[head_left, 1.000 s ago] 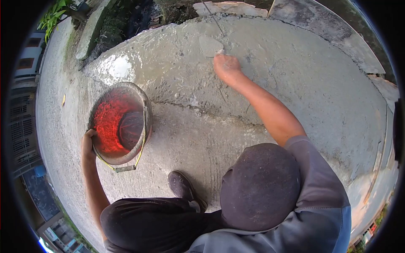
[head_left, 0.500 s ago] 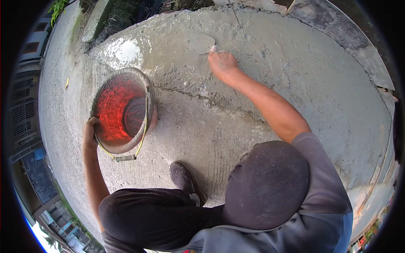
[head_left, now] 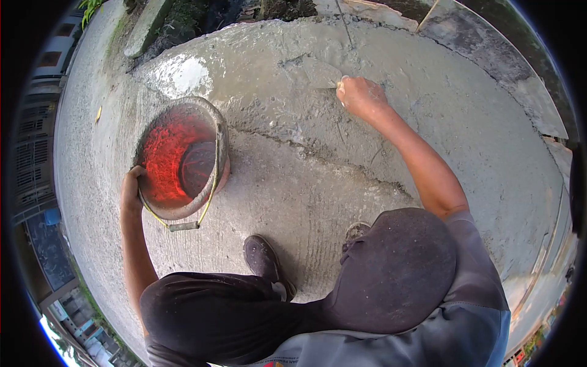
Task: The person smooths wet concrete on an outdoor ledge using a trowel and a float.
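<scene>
My left hand grips the left rim of a bucket, fingers curled over its edge. The bucket is tilted so that its red, mortar-smeared inside shows, and its wire handle hangs toward me. Ahead and to the right, my right hand is closed round the handle of a trowel. The trowel's cement-coated blade lies flat against the wet cement and points left, its outline hard to make out. The handle is mostly hidden in my fist.
A rough, ragged edge separates the wet cement from the ridged concrete under my shoes. Stone slabs border the far right. A concrete curb and a dark ditch lie at the far left.
My right hand and the trowel have moved right and slightly toward me over the cement, leaving a scraped patch. My left hand keeps hold of the bucket, which has barely moved.
</scene>
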Demonstrator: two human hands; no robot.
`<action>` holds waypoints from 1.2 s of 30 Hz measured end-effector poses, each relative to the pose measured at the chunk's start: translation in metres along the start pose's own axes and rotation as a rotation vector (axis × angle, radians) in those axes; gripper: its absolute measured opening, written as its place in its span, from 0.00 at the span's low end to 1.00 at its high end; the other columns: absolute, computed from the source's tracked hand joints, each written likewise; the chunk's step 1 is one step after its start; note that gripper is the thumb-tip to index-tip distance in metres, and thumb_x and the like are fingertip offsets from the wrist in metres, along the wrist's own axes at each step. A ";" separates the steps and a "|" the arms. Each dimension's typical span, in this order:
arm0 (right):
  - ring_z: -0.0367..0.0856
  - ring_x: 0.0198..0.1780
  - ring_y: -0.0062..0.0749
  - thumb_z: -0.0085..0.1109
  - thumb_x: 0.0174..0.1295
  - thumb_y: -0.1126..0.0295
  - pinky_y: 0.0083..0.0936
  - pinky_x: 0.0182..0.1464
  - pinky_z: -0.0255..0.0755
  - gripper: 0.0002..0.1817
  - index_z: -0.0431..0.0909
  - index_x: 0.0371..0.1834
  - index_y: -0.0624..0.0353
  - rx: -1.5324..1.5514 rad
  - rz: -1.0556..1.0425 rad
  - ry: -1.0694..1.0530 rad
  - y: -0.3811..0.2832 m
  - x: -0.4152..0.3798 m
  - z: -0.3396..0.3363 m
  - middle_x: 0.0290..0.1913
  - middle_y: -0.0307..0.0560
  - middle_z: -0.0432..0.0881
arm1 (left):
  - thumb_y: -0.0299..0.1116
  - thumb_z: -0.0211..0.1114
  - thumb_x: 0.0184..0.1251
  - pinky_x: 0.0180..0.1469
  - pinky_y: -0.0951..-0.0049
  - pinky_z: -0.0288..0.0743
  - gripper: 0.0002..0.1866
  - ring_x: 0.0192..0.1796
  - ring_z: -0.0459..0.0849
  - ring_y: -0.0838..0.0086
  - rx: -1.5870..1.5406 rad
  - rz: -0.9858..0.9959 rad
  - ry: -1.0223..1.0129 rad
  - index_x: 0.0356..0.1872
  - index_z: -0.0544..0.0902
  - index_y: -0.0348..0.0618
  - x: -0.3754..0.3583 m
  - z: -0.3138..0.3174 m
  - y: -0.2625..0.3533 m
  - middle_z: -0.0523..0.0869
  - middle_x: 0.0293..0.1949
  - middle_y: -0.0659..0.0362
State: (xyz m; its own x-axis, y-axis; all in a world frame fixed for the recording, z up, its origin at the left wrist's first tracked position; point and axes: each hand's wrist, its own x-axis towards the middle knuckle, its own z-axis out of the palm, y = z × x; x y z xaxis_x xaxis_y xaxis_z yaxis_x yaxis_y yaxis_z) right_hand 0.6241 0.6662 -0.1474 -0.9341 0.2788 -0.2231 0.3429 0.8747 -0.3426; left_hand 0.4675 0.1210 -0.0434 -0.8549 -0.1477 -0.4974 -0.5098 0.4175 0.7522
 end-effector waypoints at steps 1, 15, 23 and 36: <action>0.87 0.46 0.55 0.53 0.65 0.63 0.47 0.50 0.79 0.16 0.85 0.41 0.63 -0.017 -0.007 -0.024 0.000 0.003 -0.004 0.42 0.59 0.87 | 0.31 0.58 0.59 0.27 0.74 0.69 0.06 0.23 0.75 0.77 -0.012 -0.009 -0.013 0.24 0.79 0.44 0.000 -0.001 -0.001 0.78 0.23 0.65; 0.86 0.50 0.53 0.57 0.61 0.69 0.45 0.51 0.80 0.14 0.85 0.45 0.65 -0.180 -0.067 -0.198 -0.018 0.039 -0.042 0.48 0.61 0.86 | 0.31 0.59 0.57 0.28 0.74 0.69 0.05 0.25 0.75 0.77 -0.037 -0.023 -0.032 0.25 0.79 0.45 0.012 -0.008 -0.003 0.78 0.24 0.65; 0.89 0.39 0.50 0.56 0.61 0.70 0.46 0.46 0.81 0.13 0.85 0.42 0.66 -0.204 -0.040 -0.164 -0.026 0.082 -0.061 0.40 0.60 0.87 | 0.33 0.59 0.59 0.29 0.73 0.72 0.06 0.25 0.76 0.77 0.004 -0.030 -0.063 0.25 0.78 0.45 0.015 -0.012 -0.003 0.78 0.24 0.65; 0.89 0.43 0.49 0.53 0.60 0.72 0.41 0.44 0.82 0.12 0.87 0.37 0.65 -0.125 -0.248 0.019 -0.060 0.036 0.045 0.39 0.60 0.88 | 0.32 0.59 0.58 0.29 0.74 0.73 0.05 0.25 0.78 0.76 -0.026 -0.018 -0.040 0.26 0.80 0.43 0.010 -0.005 0.003 0.80 0.24 0.64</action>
State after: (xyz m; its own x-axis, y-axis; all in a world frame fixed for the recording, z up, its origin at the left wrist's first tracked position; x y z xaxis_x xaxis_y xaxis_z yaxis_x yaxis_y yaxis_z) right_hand 0.5745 0.6062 -0.1761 -0.9900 0.0567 -0.1294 0.0901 0.9588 -0.2695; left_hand 0.4571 0.1161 -0.0438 -0.8414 -0.1188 -0.5272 -0.5276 0.3919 0.7537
